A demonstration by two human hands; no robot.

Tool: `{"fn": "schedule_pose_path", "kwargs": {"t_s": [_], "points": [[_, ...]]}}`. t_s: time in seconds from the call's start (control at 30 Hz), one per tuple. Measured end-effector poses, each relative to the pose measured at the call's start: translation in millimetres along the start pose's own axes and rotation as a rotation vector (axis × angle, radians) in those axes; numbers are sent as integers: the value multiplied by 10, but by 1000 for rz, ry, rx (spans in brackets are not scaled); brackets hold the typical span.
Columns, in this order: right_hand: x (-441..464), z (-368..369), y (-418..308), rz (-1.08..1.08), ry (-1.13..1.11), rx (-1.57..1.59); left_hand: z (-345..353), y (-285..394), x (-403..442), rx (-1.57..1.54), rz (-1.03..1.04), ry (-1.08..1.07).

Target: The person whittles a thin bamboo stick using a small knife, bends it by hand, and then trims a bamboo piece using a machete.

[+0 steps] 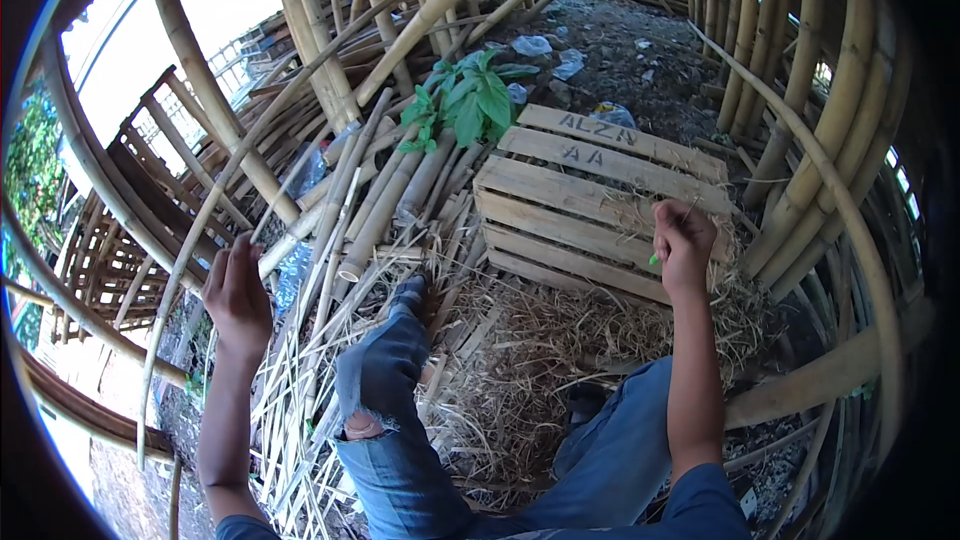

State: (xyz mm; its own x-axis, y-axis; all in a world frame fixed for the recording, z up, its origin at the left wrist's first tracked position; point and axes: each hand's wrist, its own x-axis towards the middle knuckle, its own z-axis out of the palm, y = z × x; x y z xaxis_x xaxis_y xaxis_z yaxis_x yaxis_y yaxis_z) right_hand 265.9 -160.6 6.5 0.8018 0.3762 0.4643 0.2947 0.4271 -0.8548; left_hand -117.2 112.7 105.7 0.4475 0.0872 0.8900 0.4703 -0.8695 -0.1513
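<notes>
My left hand (238, 290) is raised at the left, its fingers bent together, over thin bamboo strips; what it holds, if anything, is too small to make out. On the right, my right hand (684, 240) is closed in a fist in front of a slatted wooden crate (570, 202) marked with dark letters. A small bright green tip (654, 260) sticks out below its fingers; the rest of that thing is hidden. Curly wood shavings (540, 370) lie between my legs, below the crate.
Bamboo poles (385, 205) lie in a pile beside a leafy green plant (470, 100). Split strips (300, 420) spread over the ground at the left. Upright bamboo (835, 130) stands at the right. Plastic scraps (568, 64) lie on dark soil behind the crate.
</notes>
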Motion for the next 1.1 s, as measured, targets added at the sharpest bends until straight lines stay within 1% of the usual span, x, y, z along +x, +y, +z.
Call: {"fn": "schedule_pose_path", "kwargs": {"t_s": [0.07, 0.1, 0.13, 0.17, 0.2, 0.27, 0.3, 0.33, 0.4, 0.43, 0.47, 0.5, 0.53, 0.6, 0.63, 0.67, 0.73, 0.77, 0.83, 0.9, 1.1], "points": [[-34, 94, -53, -7, -56, 10, -69, -32, 177, 72, 106, 30], [-53, 182, -132, -84, 55, -32, -104, -28, 251, 123, 156, -23], [-66, 228, -183, -160, 169, -74, -103, -19, 338, 136, 256, -12], [-40, 173, -136, -313, 150, -253, -97, -6, 365, 168, 306, -27], [-30, 204, -155, -317, 146, -251, -90, 10, 371, 197, 357, -47], [-42, 295, -190, -512, 69, -307, -81, 56, 360, 170, 441, -100], [-79, 293, -238, -462, -3, -408, -87, 95, 359, 158, 473, -113], [-96, 303, -222, -461, -10, -401, -68, 109, 350, 104, 505, -98], [-112, 312, -187, -412, -144, -725, -86, 113, 337, 61, 553, -116], [-103, 294, -135, -444, -149, -770, -82, 112, 336, 68, 547, -118], [-119, 288, -93, -449, -156, -766, -67, 109, 343, 81, 518, -52], [-116, 296, -62, -401, -188, -813, -60, 101, 352, 102, 486, 20], [-132, 295, -42, -345, -213, -862, -38, 96, 367, 108, 484, 25], [-174, 347, -44, -369, -240, -863, -5, 92, 395, 78, 339, 76], [-212, 408, -60, -342, -251, -817, 6, 106, 408, 54, 285, 79], [-243, 456, -69, -313, -262, -771, 14, 110, 431, 57, 284, 83], [-274, 506, -71, -308, -276, -803, 25, 115, 475, 27, 177, 63], [-289, 533, -89, -273, -287, -789, 24, 123, 479, 35, 125, 48], [-297, 563, -97, -238, -296, -776, 33, 135, 499, 43, 114, 55], [-297, 578, -85, -267, -270, -726, 36, 144, 513, 52, 103, 61], [-282, 562, -62, -298, -257, -729, 71, 139, 508, 35, 59, 47]]}}
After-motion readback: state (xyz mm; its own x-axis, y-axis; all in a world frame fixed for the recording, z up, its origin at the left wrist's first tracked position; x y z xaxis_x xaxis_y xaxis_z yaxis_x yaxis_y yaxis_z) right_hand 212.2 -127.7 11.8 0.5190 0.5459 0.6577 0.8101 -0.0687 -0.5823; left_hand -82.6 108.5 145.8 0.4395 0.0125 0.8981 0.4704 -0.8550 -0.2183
